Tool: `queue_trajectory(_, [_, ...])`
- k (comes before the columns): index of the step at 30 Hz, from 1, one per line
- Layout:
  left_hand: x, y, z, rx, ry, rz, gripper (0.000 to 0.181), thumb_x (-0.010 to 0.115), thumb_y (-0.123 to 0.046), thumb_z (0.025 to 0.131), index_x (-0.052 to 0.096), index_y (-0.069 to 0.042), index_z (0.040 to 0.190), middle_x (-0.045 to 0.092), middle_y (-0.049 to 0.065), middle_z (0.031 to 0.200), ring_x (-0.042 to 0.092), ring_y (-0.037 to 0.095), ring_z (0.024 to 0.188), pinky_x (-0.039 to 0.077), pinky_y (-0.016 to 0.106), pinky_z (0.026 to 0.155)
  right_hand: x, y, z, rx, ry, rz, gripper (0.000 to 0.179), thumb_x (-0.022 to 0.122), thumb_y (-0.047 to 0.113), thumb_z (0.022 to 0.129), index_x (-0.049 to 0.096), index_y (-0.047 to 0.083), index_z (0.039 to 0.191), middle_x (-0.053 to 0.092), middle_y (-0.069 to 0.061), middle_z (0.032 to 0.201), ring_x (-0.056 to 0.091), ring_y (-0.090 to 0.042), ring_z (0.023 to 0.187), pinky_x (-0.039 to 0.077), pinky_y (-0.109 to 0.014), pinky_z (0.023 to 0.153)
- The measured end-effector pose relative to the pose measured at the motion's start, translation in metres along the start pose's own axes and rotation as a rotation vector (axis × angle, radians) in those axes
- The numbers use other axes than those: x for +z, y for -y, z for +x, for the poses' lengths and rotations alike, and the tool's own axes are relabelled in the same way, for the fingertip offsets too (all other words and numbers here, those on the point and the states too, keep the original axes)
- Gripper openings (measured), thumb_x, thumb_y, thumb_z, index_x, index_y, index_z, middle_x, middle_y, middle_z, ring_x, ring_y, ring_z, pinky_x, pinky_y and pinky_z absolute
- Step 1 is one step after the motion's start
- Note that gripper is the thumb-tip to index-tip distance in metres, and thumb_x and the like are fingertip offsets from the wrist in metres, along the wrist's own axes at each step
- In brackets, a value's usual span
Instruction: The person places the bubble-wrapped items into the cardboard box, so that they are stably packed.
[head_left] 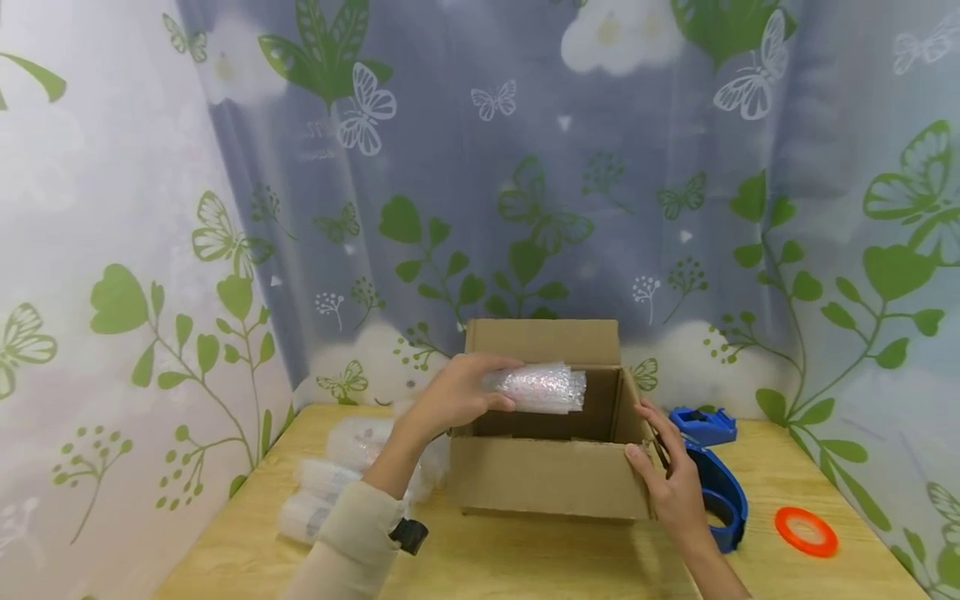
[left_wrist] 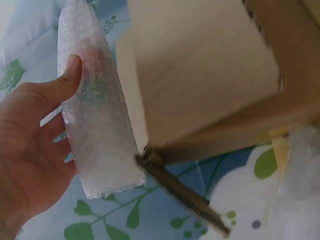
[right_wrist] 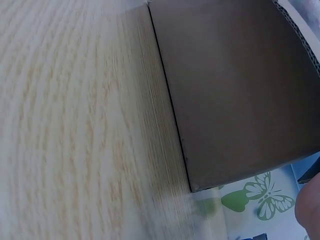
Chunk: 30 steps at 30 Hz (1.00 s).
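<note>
An open cardboard box stands on the wooden table with its flaps spread. Over its opening, my left hand holds a bubble-wrapped bundle lying sideways, thumb on the near side. The left wrist view shows red and green patches through the bundle's wrap; what is inside cannot be made out. At the box's right front corner, my right hand grips the cardboard, its thumb on the front flap and fingers at the right side. Only a bit of that hand appears in the right wrist view, beside the box.
Several more bubble-wrapped bundles lie left of the box, partly behind my left forearm. To the right are a blue tape dispenser, another blue piece and an orange ring-shaped roll. A patterned curtain hangs behind the table.
</note>
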<state>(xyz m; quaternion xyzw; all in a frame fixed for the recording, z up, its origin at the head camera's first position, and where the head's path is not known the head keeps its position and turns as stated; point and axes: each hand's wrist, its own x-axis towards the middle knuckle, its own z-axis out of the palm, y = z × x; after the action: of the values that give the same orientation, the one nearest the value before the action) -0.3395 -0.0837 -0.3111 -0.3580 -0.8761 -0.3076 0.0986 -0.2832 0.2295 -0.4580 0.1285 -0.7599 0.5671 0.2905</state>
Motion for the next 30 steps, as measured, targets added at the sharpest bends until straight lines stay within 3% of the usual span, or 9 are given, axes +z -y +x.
queue_trajectory(7, [0.021,-0.003,0.009,0.026,0.072,0.089,0.052,0.083,-0.025,0.090,0.069,-0.015,0.138,0.068,0.000,0.138,0.062,0.023,0.130,0.052,0.041,0.107,0.002,-0.001,0.001,-0.029,-0.025,0.008,0.054,0.064,0.002,0.100,0.053,0.014,0.152,0.040,-0.004,0.164,0.034,-0.001,0.148,0.031,-0.010,0.110])
queue_trajectory(14, [0.035,-0.003,0.013,0.015,0.102,0.099,0.051,0.081,-0.024,0.091,0.068,-0.013,0.139,0.068,0.002,0.138,0.063,0.023,0.128,0.053,0.040,0.106,0.002,0.000,0.000,-0.037,-0.031,0.016,0.054,0.064,0.002,0.100,0.053,0.012,0.152,0.041,-0.005,0.164,0.033,-0.003,0.149,0.031,-0.010,0.111])
queue_trajectory(22, [0.050,-0.001,0.017,0.004,0.117,0.107,0.051,0.082,-0.026,0.091,0.068,-0.013,0.137,0.069,0.002,0.137,0.062,0.024,0.130,0.051,0.040,0.109,0.002,0.001,-0.001,-0.044,-0.038,0.025,0.054,0.065,0.003,0.100,0.054,0.014,0.152,0.042,-0.005,0.163,0.034,-0.004,0.149,0.032,-0.009,0.110])
queue_trajectory(30, [0.062,0.004,0.020,0.002,0.088,0.108,0.050,0.085,-0.025,0.087,0.071,-0.012,0.133,0.071,0.005,0.133,0.064,0.025,0.127,0.052,0.040,0.107,0.002,-0.001,0.000,-0.042,-0.048,0.024,0.055,0.066,0.003,0.100,0.055,0.016,0.152,0.043,-0.001,0.163,0.034,-0.005,0.150,0.032,-0.010,0.110])
